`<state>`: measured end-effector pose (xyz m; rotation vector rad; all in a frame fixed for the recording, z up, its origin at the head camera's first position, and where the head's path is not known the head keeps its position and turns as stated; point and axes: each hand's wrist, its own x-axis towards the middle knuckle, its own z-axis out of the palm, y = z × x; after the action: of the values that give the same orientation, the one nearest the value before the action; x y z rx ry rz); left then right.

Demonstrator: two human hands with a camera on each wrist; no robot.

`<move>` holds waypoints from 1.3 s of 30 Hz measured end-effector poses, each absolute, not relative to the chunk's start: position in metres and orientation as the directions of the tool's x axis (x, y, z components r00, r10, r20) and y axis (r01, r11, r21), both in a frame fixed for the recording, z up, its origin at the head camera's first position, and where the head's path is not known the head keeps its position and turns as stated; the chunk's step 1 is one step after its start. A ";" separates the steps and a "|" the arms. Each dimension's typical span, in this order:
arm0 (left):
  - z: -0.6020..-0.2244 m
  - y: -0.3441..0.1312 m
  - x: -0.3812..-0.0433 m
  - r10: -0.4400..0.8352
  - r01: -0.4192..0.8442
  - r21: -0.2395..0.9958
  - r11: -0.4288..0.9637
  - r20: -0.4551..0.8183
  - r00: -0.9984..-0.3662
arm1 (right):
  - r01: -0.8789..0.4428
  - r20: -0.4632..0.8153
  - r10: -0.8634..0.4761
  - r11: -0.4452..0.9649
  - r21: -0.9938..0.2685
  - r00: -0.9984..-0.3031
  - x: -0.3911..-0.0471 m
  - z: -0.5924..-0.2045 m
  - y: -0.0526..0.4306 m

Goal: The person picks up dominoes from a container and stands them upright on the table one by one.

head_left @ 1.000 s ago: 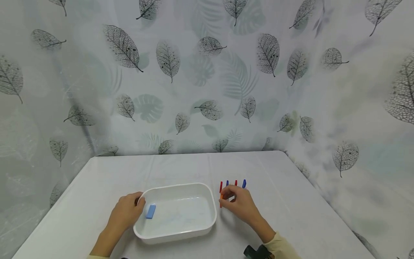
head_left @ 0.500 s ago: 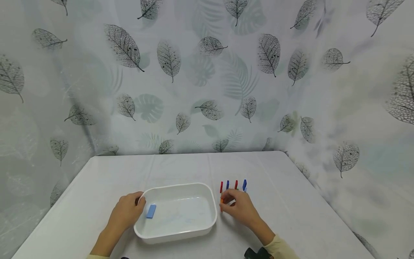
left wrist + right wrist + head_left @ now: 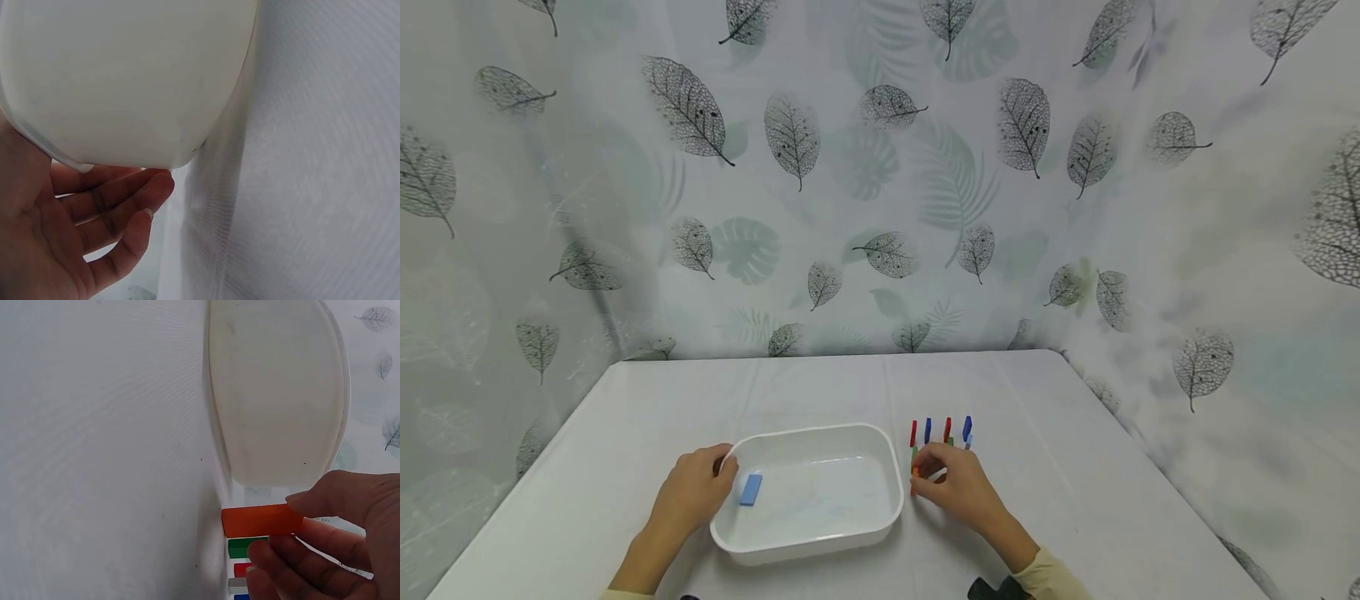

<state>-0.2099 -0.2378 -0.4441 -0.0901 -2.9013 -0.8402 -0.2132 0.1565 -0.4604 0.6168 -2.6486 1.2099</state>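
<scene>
My right hand (image 3: 955, 483) pinches an orange block (image 3: 259, 520) by its upper end between thumb and fingers. The block stands upright, its lower end at the tabletop, just right of the white plastic basin (image 3: 808, 552). With my left hand (image 3: 696, 487) I grip the basin's left rim; in the left wrist view the fingers (image 3: 125, 244) curl along its outside. A flat light blue block (image 3: 750, 490) lies inside the basin near that hand. Directly behind the orange block stands a green block (image 3: 244, 549), partly covered by my right fingers.
Beyond my right hand stand several upright blocks: a red one (image 3: 913, 432), a blue one (image 3: 927, 429), another red one (image 3: 947, 428) and another blue one (image 3: 967, 427). A white cloth (image 3: 820, 392) covers the table, with leaf-printed sheeting (image 3: 887, 192) around it.
My right hand has moved slightly nearer to me with the orange block, and the green block behind it now shows. The left hand and the basin stay where they were.
</scene>
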 end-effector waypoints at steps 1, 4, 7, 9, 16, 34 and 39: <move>-0.444 -0.238 -0.210 0.023 0.089 0.527 0.845 0.130 -0.991 | -0.432 0.312 -0.300 0.588 -0.684 -0.902 -0.213 -0.460 0.157; -0.444 -0.238 -0.210 0.021 0.085 0.526 0.846 0.126 -0.992 | -0.427 0.307 -0.298 0.594 -0.681 -0.904 -0.213 -0.458 0.157; -0.444 -0.238 -0.210 0.018 0.081 0.525 0.847 0.124 -0.992 | -0.422 0.297 -0.301 0.597 -0.682 -0.906 -0.214 -0.457 0.156; -0.444 -0.239 -0.210 0.017 0.081 0.527 0.846 0.125 -0.992 | -0.420 0.290 -0.305 0.598 -0.683 -0.907 -0.213 -0.457 0.156; -0.444 -0.239 -0.210 0.022 0.093 0.532 0.842 0.139 -0.990 | -0.437 0.303 -0.318 0.594 -0.676 -0.899 -0.212 -0.456 0.157; -0.443 -0.238 -0.209 0.023 0.092 0.520 0.849 0.138 -0.990 | -0.536 0.472 -0.270 0.548 -0.642 -0.840 -0.206 -0.423 0.131; -0.444 -0.237 -0.210 0.027 0.098 0.527 0.844 0.142 -0.990 | -0.581 0.479 -0.332 0.522 -0.624 -0.813 -0.204 -0.413 0.109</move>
<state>-0.2097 -0.2375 -0.4437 -0.0985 -2.8919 -0.8376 -0.2040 0.1093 -0.4133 0.7626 -2.4653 1.1778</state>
